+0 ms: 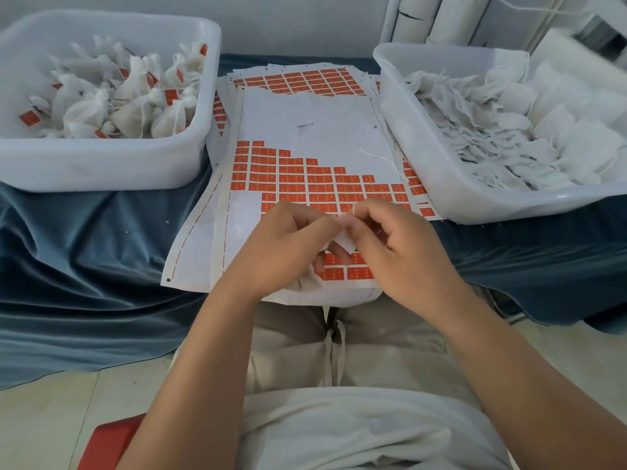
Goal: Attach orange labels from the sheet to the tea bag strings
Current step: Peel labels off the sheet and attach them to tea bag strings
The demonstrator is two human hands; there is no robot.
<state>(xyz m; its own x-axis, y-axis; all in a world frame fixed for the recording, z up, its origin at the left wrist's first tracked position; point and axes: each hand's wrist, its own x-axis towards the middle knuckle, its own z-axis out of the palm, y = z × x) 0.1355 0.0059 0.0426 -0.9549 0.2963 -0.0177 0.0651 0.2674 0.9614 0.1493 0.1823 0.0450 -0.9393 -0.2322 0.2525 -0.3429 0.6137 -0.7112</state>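
Observation:
A sheet of orange labels (305, 179) lies on the table in front of me, its upper part peeled bare. Both hands meet just above its near end. My left hand (288, 245) holds a white tea bag (307, 283) that hangs below its fingers. My right hand (393, 242) pinches the bag's string and a small white piece (346, 242) at its fingertips, touching the left fingertips. Whether a label is on the string is hidden by the fingers.
A white tub (101, 164) at the left holds several tea bags with orange labels. A white tub (441, 178) at the right holds unlabelled white bags. More label sheets (298, 79) lie stacked behind. Blue cloth (84, 249) covers the table. A red stool edge (108, 439) shows below.

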